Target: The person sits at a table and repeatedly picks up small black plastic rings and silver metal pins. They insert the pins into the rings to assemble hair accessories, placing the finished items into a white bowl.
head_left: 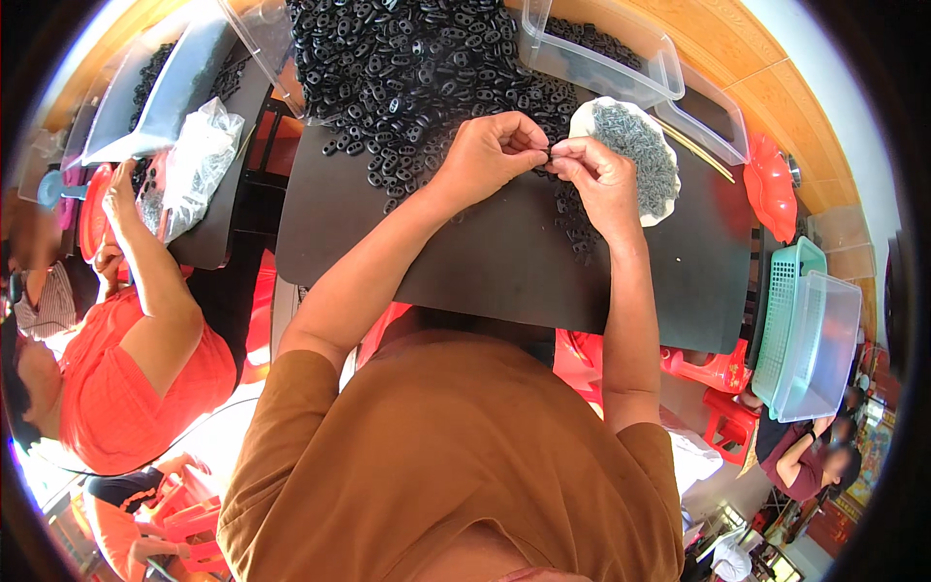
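1. Brown shirt [446, 456], nearest.
2. Left hand [493, 153] and right hand [603, 184], both pinched narrow, hold a small black piece [550, 155] between them above the dark tabletop [495, 267].
3. Black two-holed links [417, 73] heaped beyond; white bowl [581, 120] of grey peg-like pieces [635, 145] beside the right hand.

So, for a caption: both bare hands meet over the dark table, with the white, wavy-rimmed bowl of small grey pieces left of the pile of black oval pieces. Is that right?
Not quite: the head view shows the white bowl right of the black pile. The rest stands.
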A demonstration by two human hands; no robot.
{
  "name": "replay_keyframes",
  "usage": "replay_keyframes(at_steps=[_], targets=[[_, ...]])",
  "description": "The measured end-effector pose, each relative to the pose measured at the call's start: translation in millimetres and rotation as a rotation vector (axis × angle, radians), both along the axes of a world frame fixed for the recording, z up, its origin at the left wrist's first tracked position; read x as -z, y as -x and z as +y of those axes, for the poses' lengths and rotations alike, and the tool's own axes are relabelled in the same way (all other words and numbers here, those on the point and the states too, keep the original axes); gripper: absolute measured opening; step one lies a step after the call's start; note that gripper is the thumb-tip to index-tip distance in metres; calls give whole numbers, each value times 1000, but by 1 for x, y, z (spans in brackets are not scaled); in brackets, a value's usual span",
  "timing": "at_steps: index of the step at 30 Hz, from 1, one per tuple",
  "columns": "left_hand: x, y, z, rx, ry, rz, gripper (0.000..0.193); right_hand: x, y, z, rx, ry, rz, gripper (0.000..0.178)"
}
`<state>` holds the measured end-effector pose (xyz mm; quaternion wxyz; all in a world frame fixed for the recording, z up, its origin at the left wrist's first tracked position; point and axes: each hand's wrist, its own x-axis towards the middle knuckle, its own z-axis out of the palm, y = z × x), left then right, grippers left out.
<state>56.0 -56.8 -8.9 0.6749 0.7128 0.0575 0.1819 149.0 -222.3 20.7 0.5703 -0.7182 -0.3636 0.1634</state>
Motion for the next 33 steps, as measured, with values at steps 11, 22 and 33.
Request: replay_keyframes(at_steps=[11, 22, 33], targets=[[-6, 3, -1, -5, -44, 27, 11, -2, 4, 4, -5, 68, -423, 2], [3, 1, -1, 48, -5, 28, 10, -5, 7, 5, -14, 186, -665, 18], [8, -3, 1, 26, 361, 16, 14, 0, 1, 4, 48, -40, -131, 17]])
